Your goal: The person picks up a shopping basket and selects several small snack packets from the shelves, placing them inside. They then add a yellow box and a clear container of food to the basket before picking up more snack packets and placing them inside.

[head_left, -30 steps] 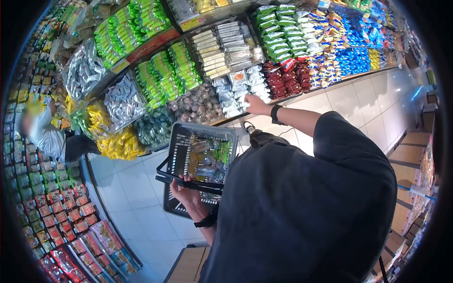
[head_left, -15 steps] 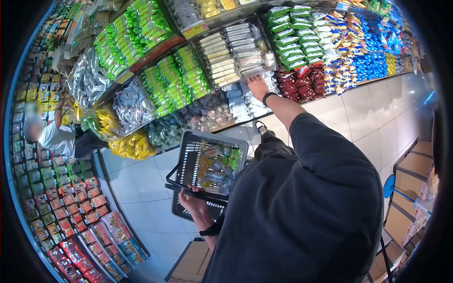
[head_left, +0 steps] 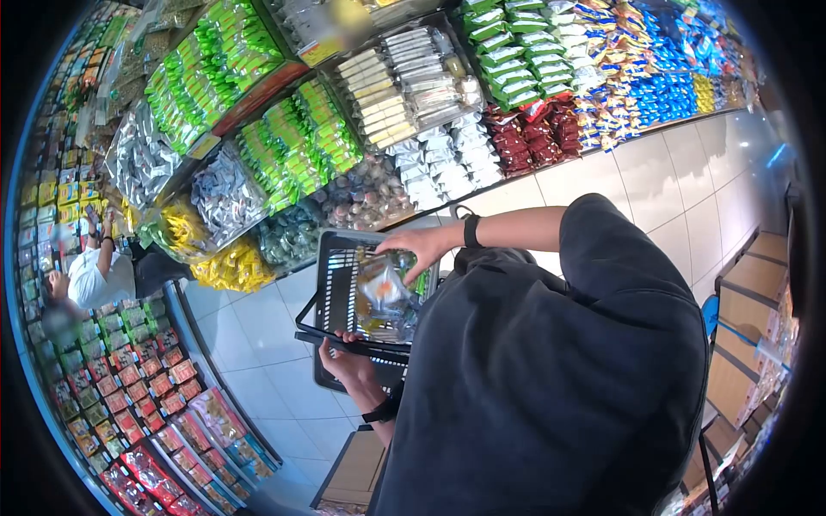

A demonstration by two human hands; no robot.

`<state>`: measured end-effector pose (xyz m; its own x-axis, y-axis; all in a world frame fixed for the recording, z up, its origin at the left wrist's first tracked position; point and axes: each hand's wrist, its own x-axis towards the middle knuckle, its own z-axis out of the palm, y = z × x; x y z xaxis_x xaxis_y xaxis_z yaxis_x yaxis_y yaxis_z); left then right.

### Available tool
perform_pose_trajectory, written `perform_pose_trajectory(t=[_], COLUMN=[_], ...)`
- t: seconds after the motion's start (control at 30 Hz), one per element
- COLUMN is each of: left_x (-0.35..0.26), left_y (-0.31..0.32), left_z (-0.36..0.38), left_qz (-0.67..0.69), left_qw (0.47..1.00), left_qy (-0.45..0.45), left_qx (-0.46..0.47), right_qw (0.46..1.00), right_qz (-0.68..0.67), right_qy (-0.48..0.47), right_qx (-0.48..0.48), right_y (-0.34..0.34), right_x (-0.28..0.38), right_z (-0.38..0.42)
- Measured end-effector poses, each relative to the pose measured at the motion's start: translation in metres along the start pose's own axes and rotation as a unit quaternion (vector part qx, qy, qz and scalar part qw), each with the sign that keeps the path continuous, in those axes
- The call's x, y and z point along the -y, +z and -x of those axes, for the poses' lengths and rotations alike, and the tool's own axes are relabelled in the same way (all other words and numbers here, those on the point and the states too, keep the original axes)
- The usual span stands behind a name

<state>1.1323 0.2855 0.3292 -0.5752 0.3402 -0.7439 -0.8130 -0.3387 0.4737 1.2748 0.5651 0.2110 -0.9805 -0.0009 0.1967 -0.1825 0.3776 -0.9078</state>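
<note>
My left hand [head_left: 348, 365] is closed around the black handle [head_left: 357, 342] of a dark grey shopping basket [head_left: 337, 243], held at waist height. Inside lie several clear and green snack packets [head_left: 423, 284]. Over the basket's opening is my right hand [head_left: 419, 248], its thumb and fingers spread apart. A blurred clear packet with white and orange on it [head_left: 385, 288] sits just below those fingers, among the other packets. Whether the fingertips still touch it is hard to see.
Ahead, a shelf holds bins of green packets [head_left: 297, 146], pale wrapped sticks [head_left: 374, 95], white packets [head_left: 443, 168] and dark red packets [head_left: 533, 142]. At the left stands another person [head_left: 107, 273] by a hanging display. Cardboard boxes [head_left: 353, 473] lie below and at the right.
My right hand has come back from the bin of white packets to above the basket. A white-and-orange packet now shows in the basket. My left hand keeps its grip on the handle.
</note>
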Motion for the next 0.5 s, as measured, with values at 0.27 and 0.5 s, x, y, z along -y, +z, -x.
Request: perform_pose_trajectory(t=[0.27,0.5], left_x=[0.001,-0.001], left_y=[0.001,-0.002], left_z=[0.004,0.002], left_qz=[-0.015,-0.028], left_qw=[1.000,0.999], left_qy=[-0.001,-0.002], left_qx=[0.024,0.045], right_qw=[0.769,0.679], right_qz=[0.483,0.584], right_qy=[0.345,0.425], right_qx=[-0.236,-0.129], right_y=[-0.124,-0.168], right_x=[-0.094,-0.127], right_z=[0.077,0.097])
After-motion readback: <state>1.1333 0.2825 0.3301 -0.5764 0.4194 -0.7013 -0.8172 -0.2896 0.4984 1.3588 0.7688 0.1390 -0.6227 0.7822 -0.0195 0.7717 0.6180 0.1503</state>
